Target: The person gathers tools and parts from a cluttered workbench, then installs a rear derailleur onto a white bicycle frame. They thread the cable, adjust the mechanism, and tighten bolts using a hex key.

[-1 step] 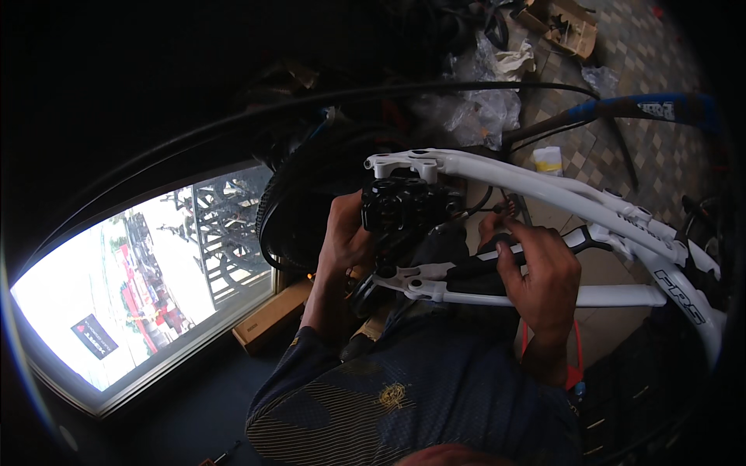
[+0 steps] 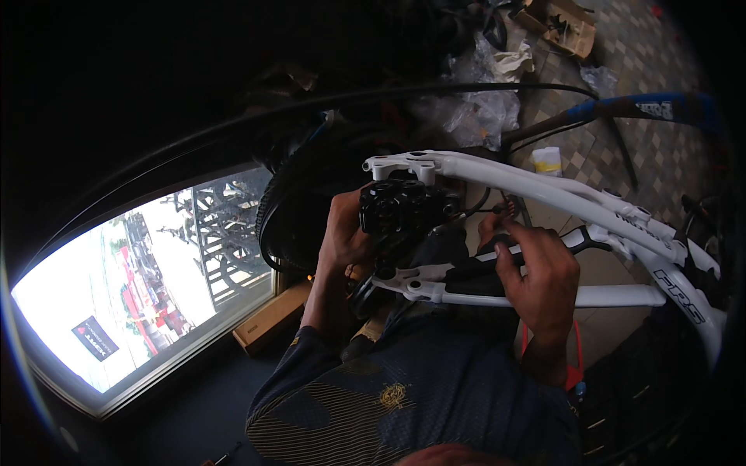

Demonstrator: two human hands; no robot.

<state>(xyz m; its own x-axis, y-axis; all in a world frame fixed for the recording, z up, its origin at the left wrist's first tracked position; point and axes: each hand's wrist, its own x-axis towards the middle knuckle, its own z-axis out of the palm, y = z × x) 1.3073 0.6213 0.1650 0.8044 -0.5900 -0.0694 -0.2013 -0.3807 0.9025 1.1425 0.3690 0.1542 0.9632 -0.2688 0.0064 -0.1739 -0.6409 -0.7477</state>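
A white bicycle frame [image 2: 536,182] lies on its side across my lap, its tubes running to the right. My left hand [image 2: 346,229] is closed on the left side of a black bicycle part [image 2: 400,206] at the end of the frame; its fingertips are hidden behind the part. A thin dark cable [image 2: 476,206] runs right from there. Above the lower frame tube, my right hand [image 2: 542,272] is closed, thumb against bent fingers, around something small and dark that I cannot make out.
At the left is a bright window [image 2: 116,287], with a long cardboard box [image 2: 272,317] beside it. A black tyre [image 2: 266,210] stands left of my hands. Plastic wrapping [image 2: 482,109], an open carton [image 2: 563,29] and a blue bicycle tube [image 2: 622,107] are on the far side.
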